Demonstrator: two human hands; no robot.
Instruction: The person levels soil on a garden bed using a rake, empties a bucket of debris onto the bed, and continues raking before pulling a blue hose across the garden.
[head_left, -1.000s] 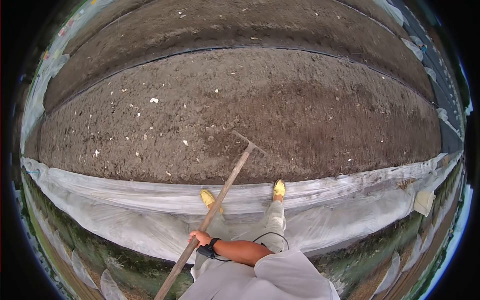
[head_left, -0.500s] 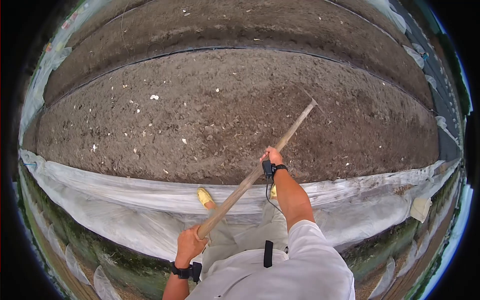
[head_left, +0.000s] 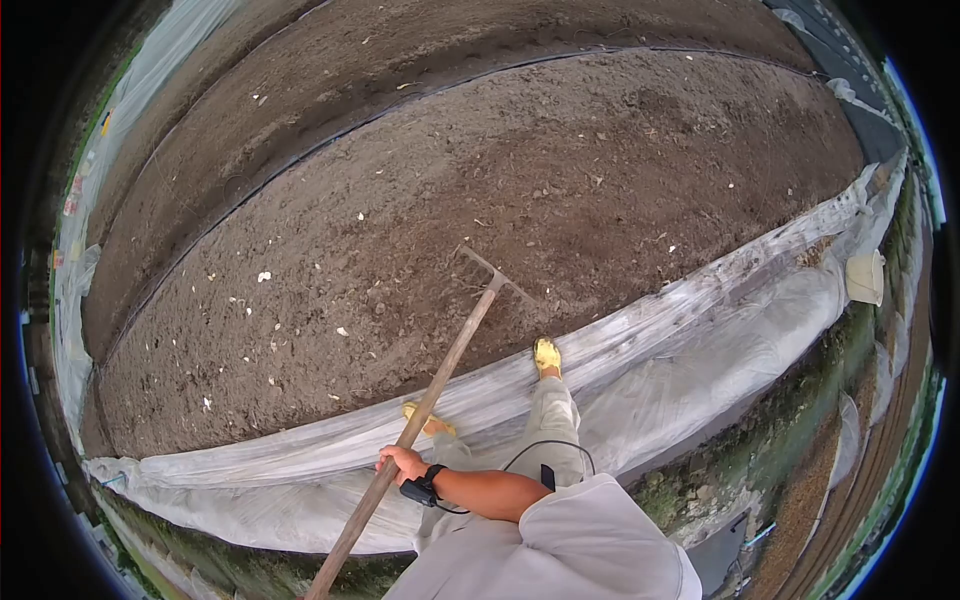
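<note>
My right hand, with a black wristband, is closed around the wooden handle of a rake. The handle runs from the bottom edge of the view up to the metal rake head, which rests tines down on the dark soil bed just ahead of my feet. My yellow shoes stand on the white plastic sheet at the bed's near edge. My left hand is out of view, and the lower end of the handle leaves the frame.
White plastic sheeting lies along the near side of the bed, with a grassy strip behind it. Small pale fragments dot the soil. A dark line borders the bed's far side, with another bed beyond. A pale object lies at right.
The rake head, held out far over the bed half a second ago, has come back close to my feet. My left hand has dropped out of view. The camera has tilted.
</note>
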